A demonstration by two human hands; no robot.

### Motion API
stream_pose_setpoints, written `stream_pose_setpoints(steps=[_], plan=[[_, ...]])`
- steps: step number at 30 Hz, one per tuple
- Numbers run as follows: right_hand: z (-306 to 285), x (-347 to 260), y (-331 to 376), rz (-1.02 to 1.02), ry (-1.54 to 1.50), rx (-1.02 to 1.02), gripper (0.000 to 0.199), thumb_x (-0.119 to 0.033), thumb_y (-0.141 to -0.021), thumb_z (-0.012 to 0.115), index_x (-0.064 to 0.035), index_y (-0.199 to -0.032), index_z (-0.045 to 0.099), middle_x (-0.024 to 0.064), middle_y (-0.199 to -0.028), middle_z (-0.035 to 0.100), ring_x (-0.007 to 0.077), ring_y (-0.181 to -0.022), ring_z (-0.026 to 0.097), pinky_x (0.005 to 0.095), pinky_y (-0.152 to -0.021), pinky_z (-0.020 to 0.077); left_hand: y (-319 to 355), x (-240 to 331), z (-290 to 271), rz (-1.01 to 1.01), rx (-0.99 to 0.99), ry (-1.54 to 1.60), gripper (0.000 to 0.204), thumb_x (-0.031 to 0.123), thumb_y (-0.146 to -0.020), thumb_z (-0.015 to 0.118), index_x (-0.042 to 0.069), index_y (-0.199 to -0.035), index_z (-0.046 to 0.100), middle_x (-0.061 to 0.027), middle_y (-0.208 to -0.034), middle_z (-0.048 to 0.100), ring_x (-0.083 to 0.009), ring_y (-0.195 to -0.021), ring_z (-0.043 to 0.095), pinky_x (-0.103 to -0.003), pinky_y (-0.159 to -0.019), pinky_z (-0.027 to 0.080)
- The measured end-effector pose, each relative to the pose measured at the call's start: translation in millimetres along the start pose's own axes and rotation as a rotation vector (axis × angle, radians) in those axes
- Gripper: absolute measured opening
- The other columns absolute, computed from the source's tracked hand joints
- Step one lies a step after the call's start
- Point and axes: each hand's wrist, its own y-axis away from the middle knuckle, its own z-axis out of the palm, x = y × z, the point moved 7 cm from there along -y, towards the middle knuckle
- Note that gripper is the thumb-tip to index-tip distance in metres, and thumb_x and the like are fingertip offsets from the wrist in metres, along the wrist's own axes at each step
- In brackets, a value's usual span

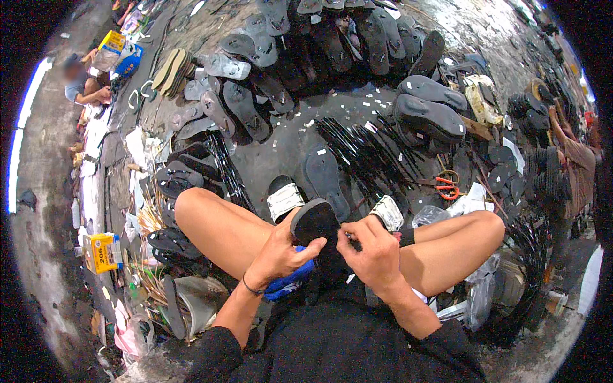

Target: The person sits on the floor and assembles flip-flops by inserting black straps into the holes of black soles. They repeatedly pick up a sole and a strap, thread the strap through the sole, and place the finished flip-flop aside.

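A black sandal sole stands on edge between my knees, and both my hands grip it. My left hand holds its left side with the thumb across the sole. My right hand pinches its right edge, fingers closed near a thin black strap. A blue cloth lies under my left hand. My feet wear sandals with white straps on the dark floor just beyond the sole.
Many dark sandal soles lie in piles across the floor ahead. Bundles of black straps and orange-handled scissors lie to the right. A yellow box sits at my left. Other people sit at the far left and right.
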Motion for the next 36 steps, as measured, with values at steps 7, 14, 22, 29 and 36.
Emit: stream_pose_setpoints(steps=[7,14,22,29,36], plan=[[-4,5,-5,0.036,-0.139,-0.142,0.011,-0.004,-0.082,0.074,0.0008,-0.09,0.069,0.0077,-0.082,0.062,0.0223,-0.072,0.065,0.0328,-0.062,0.0503,-1,4,2,0.043,-0.014,-0.073,0.051,0.01,-0.086,0.073,0.0,-0.131,0.053,-0.0103,-0.113,0.065,-0.0172,-0.103,0.062,-0.032,-0.092,0.051],[16,48,-3,0.502,-0.714,-0.281,0.022,-0.001,-0.088,0.073,0.0008,-0.102,0.056,0.0036,-0.08,0.065,0.0096,-0.07,0.064,0.0219,-0.063,0.0534,-5,4,11,0.044,-0.139,-0.023,0.051,0.012,-0.088,0.073,0.001,-0.134,0.054,-0.0089,-0.115,0.067,-0.0156,-0.105,0.062,-0.032,-0.093,0.051],[-22,38,-32,0.13,-0.259,-0.125,0.045,-0.014,-0.086,0.078,-0.0028,-0.122,0.053,0.0157,-0.128,0.057,0.0228,-0.117,0.059,0.0347,-0.089,0.0538,-14,13,-18,0.0,0.389,0.438,0.051,0.004,-0.09,0.069,0.004,-0.138,0.052,-0.0075,-0.118,0.065,-0.0153,-0.1,0.063,-0.033,-0.091,0.053],[-69,58,-78,-0.037,0.022,0.165,0.022,0.007,-0.081,0.07,-0.0048,-0.1,0.072,0.022,-0.134,0.058,0.0316,-0.114,0.064,0.0351,-0.087,0.0534,1,-26,42,-0.12,0.239,1.09,0.047,0.009,-0.096,0.061,-0.002,-0.14,0.049,-0.0103,-0.124,0.06,-0.0162,-0.112,0.057,-0.031,-0.092,0.05],[-67,49,-93,-0.22,-0.126,-0.047,0.017,0.006,-0.08,0.07,-0.0033,-0.094,0.072,0.0215,-0.123,0.065,0.0315,-0.112,0.067,0.0351,-0.089,0.0524,19,-50,75,-0.475,-0.129,1.16,0.022,0.007,-0.097,0.053,0.001,-0.116,0.062,-0.0069,-0.104,0.07,-0.0163,-0.089,0.069,-0.033,-0.079,0.057]])
